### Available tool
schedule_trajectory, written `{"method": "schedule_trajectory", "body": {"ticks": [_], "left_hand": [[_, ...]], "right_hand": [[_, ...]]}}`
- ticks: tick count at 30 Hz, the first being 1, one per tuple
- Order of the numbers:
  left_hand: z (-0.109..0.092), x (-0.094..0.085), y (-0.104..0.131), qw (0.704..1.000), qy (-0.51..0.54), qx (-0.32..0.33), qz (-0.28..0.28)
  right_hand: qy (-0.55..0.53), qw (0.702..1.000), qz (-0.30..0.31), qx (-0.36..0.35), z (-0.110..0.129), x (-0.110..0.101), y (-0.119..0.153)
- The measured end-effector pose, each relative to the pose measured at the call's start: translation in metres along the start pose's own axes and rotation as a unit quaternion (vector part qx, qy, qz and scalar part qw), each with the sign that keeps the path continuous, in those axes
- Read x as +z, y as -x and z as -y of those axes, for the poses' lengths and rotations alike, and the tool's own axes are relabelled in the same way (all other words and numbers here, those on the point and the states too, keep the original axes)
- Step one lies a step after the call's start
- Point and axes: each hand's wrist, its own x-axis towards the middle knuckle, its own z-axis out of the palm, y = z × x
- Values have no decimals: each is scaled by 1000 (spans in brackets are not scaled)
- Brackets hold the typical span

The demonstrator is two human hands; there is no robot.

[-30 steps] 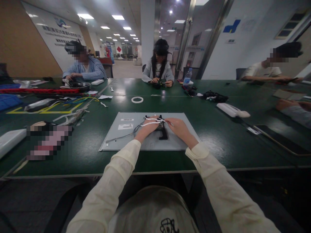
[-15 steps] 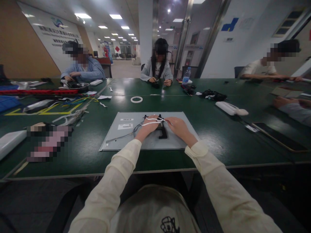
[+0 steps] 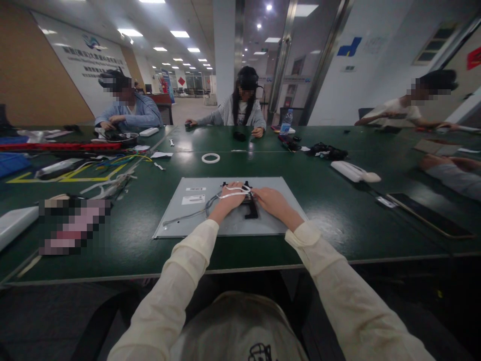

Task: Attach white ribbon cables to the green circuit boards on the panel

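A flat grey panel (image 3: 195,220) with two labels lies on the green table. On it sits a black bracket-like part (image 3: 252,210), partly covered by my hands. My left hand (image 3: 232,196) rests over the left side of this part, its fingers closed on something too small to make out. A white strip (image 3: 240,190) loops across and beside its fingers. My right hand (image 3: 268,199) is at the part's right side, fingers pinched together near the strip's end; what they hold is hidden. Grey cables (image 3: 188,216) run left from the part over the panel.
Beyond the panel lies a white ring (image 3: 211,158) on the green table (image 3: 319,175). To the right are a white device (image 3: 353,171) and a dark phone-like slab (image 3: 428,215). Cables and tools crowd the left. Three people sit across; another person's hands show at right.
My right hand has shifted slightly left and down, closer to the black part. The white strip now curves round in a loop. The person opposite has reached one hand out sideways.
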Motion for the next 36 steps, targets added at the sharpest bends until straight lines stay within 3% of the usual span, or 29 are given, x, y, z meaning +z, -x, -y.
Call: {"method": "schedule_trajectory", "body": {"ticks": [11, 18, 24, 36], "left_hand": [[4, 6, -2, 1000, -6, 7, -4], [5, 9, -3, 1000, -10, 4, -11], [3, 0, -1, 1000, -2, 22, -3], [3, 1, -2, 1000, 17, 6, 10]], "right_hand": [[57, 998, 11, -38, -1, -1, 1], [37, 998, -4, -51, -2, -2, 2], [15, 998, -21, -58, -4, 1, 1], [-85, 995, -50, -13, -10, 8, 0]]}}
